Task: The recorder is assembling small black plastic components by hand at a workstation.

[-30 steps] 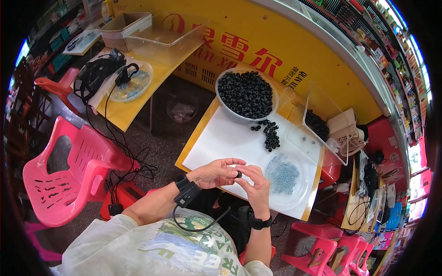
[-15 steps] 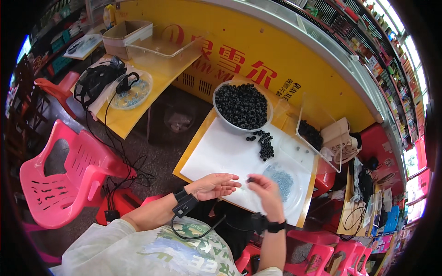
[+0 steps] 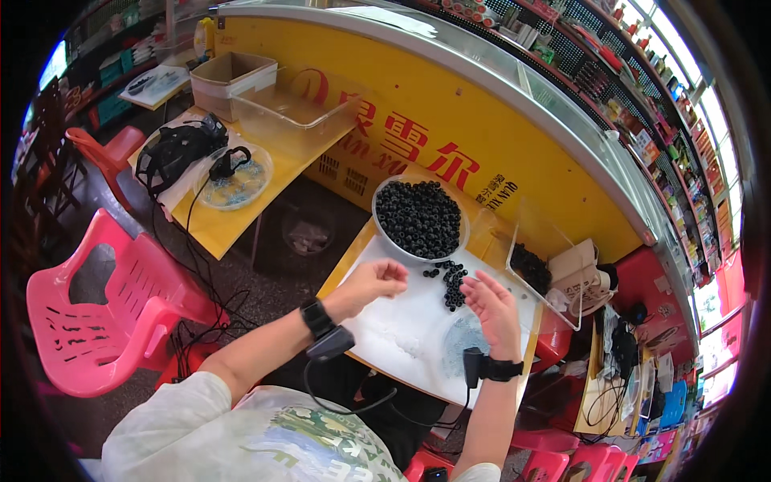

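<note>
Yellow-topped, the small table (image 3: 347, 265) under the person's hands carries a white sheet (image 3: 401, 321), and it stands hard against a long yellow shop counter (image 3: 514, 120) with red lettering. Nearest the camera, both forearms come up from the lower edge, each with a black wrist device and a trailing cable. The left hand (image 3: 373, 283) hovers over the sheet's left part with fingers curled inward and tips pinched together; whether a bead sits between them cannot be told. The right hand (image 3: 494, 309) is open, palm turned toward the left one, fingers spread and holding nothing visible, above a pale blue-grey patch (image 3: 462, 345) on the sheet. Just beyond both hands lies a loose cluster of small black round beads (image 3: 451, 281), apart from the fingers. Behind that, touching the sheet's far edge, sits a round grey bowl (image 3: 418, 221) heaped with the same black beads. A clear plastic box (image 3: 534, 265) with more dark pieces stands to the right.

By the look of it, the hands are between picks, sorting or gathering beads; the next move calls for a fine pinch on one bead of the loose cluster without scattering its neighbours.

Farther left, a pink plastic chair (image 3: 104, 313) stands on the dark floor, and a second yellow table (image 3: 217, 201) bears black headsets, a glass plate and clear tubs.
</note>
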A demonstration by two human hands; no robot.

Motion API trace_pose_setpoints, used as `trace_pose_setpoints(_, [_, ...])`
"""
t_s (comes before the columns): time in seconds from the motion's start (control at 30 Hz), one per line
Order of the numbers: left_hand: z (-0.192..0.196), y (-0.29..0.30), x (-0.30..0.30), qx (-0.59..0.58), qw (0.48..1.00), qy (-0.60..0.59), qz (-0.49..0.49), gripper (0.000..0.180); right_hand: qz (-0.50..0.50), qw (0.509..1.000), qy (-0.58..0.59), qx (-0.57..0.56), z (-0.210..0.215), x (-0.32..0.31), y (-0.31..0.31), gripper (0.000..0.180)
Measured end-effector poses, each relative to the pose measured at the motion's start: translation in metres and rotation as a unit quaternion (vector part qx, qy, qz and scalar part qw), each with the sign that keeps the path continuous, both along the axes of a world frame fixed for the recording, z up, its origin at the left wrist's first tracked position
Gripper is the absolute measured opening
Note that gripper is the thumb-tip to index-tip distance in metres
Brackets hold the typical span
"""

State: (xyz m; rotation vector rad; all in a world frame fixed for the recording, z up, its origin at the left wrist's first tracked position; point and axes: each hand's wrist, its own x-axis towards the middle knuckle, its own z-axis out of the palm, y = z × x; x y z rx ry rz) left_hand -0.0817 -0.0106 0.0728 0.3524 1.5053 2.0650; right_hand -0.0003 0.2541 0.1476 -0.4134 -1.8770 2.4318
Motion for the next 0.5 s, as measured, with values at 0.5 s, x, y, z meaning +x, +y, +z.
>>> trace_pose_setpoints(0.5, [0.037,0.068,-0.134,-0.358,0.766,0.524,0.1,0.063,-0.025,0.843,0.067,0.533,0.011,-0.164,-0.011,0.033])
